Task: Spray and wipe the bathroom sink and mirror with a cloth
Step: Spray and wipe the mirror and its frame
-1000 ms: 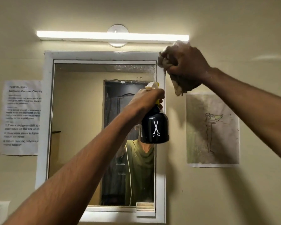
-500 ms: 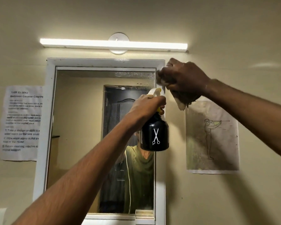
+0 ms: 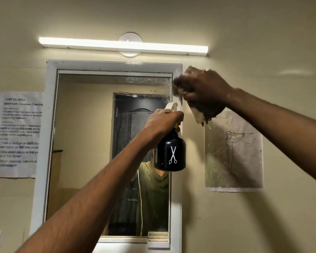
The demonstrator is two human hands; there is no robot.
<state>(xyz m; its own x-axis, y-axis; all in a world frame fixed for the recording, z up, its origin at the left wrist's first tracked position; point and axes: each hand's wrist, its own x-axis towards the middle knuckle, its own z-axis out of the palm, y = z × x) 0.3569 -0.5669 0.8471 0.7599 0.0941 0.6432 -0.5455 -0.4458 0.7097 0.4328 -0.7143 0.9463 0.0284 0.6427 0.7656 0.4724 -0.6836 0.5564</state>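
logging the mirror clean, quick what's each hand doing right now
Left hand: gripping the spray bottle by its neck.
Right hand: bunched around the cloth at the mirror frame's top right corner.

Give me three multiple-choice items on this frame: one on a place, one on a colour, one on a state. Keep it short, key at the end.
1. Where is the cloth?
A. at the upper right corner of the mirror frame
B. at the lower left corner of the mirror frame
C. draped over the light bar

2. What colour is the body of the spray bottle?
A. white
B. black
C. red

3. What is the left hand doing?
A. hanging free
B. pressing flat on the glass
C. gripping the spray bottle at its top

Key:
1 A, the right hand holds the bunched cloth against the mirror frame near its upper right corner.
2 B, the body is glossy black with a white scissors mark.
3 C, its fingers curl round the bottle's neck below the pale spray head.
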